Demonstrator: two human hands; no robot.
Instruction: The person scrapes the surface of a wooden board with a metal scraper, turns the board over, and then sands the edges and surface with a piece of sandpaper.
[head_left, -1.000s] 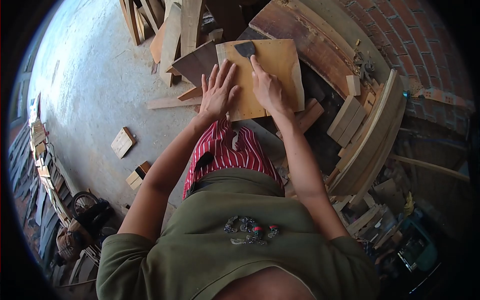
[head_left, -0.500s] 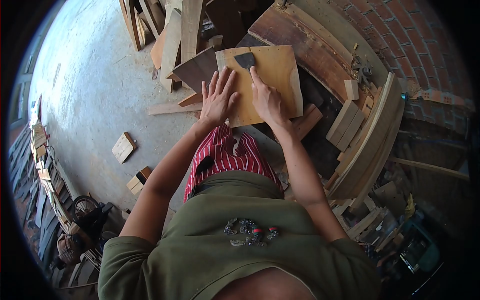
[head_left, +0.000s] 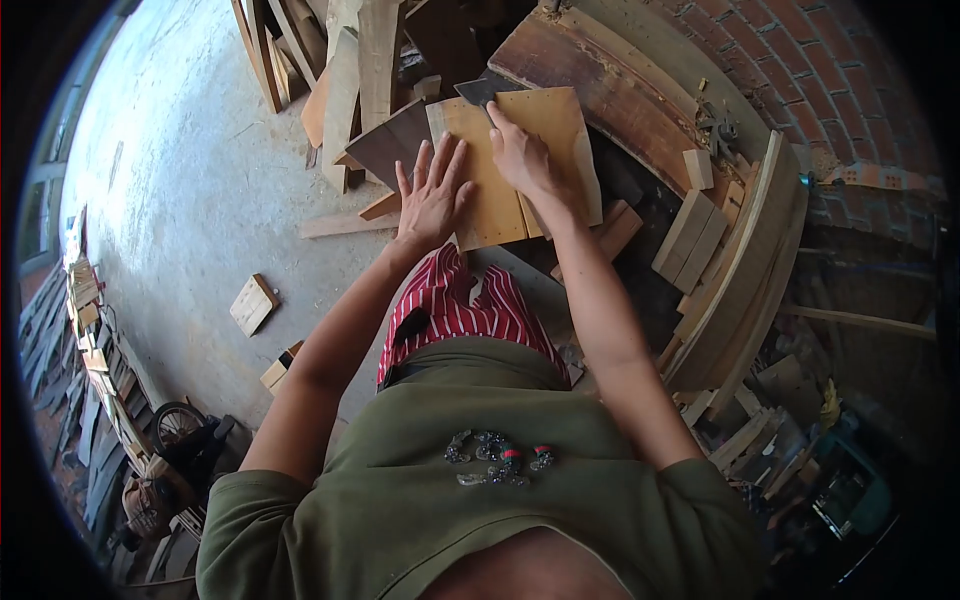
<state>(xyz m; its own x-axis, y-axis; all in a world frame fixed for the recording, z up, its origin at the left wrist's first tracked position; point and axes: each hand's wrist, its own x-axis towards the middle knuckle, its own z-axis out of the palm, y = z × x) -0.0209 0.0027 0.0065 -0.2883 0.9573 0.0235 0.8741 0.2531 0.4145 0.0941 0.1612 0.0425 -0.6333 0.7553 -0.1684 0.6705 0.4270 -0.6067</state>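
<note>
A pale wooden board [head_left: 487,215] with small holes along its edges lies before my knees, a dark seam running down it. My left hand [head_left: 430,205] rests flat on its left part, fingers spread. My right hand [head_left: 525,160] is closed around a putty knife [head_left: 483,90], index finger stretched along it. The knife's dark blade reaches the board's far edge and sticks out past it. Its handle is hidden under my palm.
A dark brown plank [head_left: 580,75] lies beyond the board. Small wood blocks [head_left: 690,240] and a curved wooden piece [head_left: 740,270] are on the right. Upright planks [head_left: 375,70] stand at the far left. A loose block [head_left: 254,304] lies on the concrete floor [head_left: 180,200].
My right hand has slid the putty knife away from me and slightly left, so its blade now crosses the board's far edge. My left hand stays flat on the board.
</note>
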